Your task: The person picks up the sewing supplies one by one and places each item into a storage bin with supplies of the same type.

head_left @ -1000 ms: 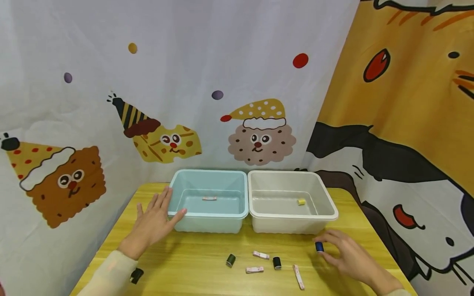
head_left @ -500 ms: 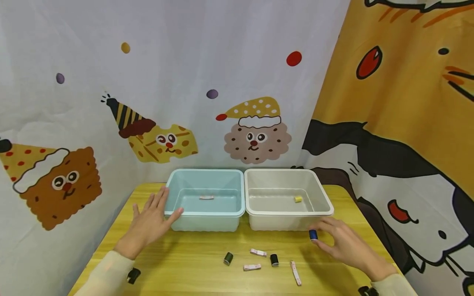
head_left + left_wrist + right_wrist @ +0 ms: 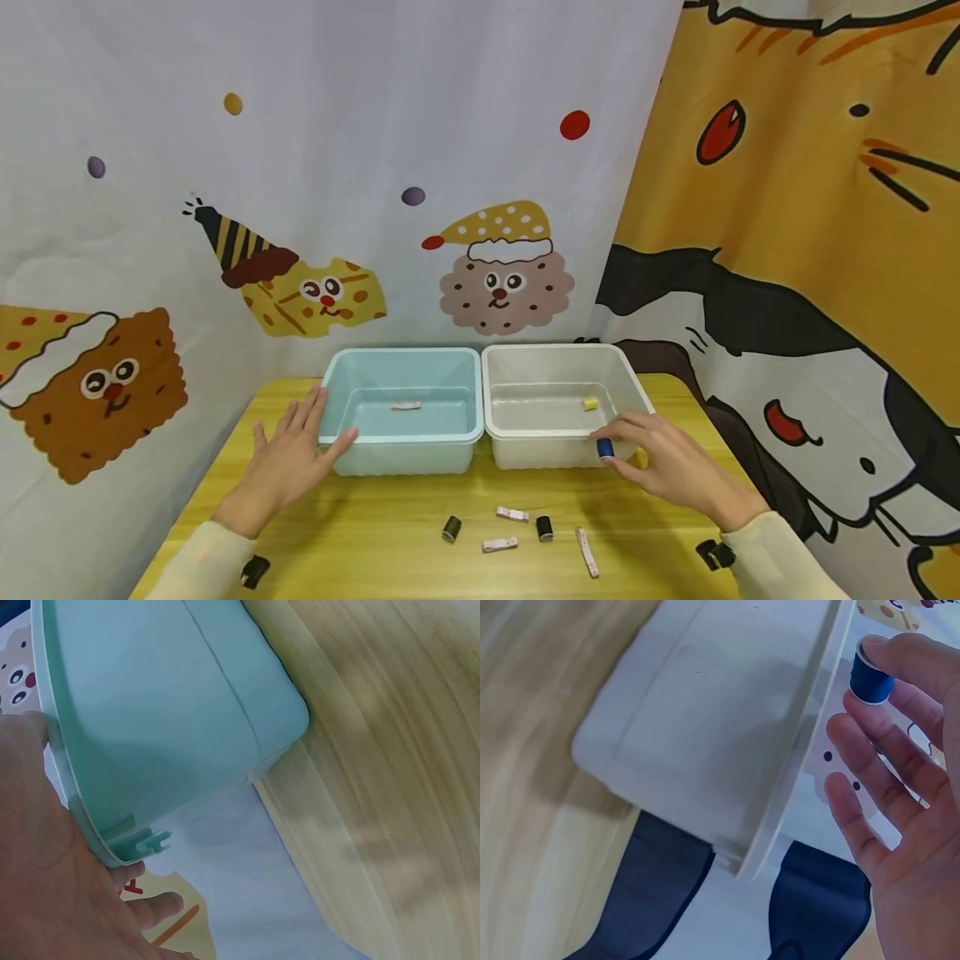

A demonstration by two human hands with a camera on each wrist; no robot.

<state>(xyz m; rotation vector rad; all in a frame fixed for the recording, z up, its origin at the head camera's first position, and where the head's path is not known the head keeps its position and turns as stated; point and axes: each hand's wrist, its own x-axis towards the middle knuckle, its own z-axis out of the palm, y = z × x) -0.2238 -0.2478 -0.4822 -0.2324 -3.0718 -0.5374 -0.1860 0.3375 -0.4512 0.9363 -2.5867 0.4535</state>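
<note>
Between thumb and fingertips, my right hand (image 3: 663, 460) pinches a blue thread spool (image 3: 605, 449) just in front of the white bin (image 3: 555, 454). The right wrist view shows the blue spool (image 3: 871, 679) held at the level of the bin's rim. My left hand (image 3: 288, 454) rests on the left rim of the light-blue bin (image 3: 405, 458), its fingers fairly straight and spread. Inside the white bin lies a yellow spool (image 3: 590, 404). A folded pink-and-white tape strip (image 3: 406, 406) lies in the light-blue bin.
On the wooden table (image 3: 390, 550), in front of the bins, lie a dark green spool (image 3: 452, 528), a black spool (image 3: 544, 527) and three tape strips, one of them at the right (image 3: 587, 552). A printed curtain (image 3: 337, 150) hangs behind.
My right hand has lifted the blue spool and carried it up and leftward to the white bin's front. The left hand stays on the light-blue bin's rim. The head view has shifted slightly.
</note>
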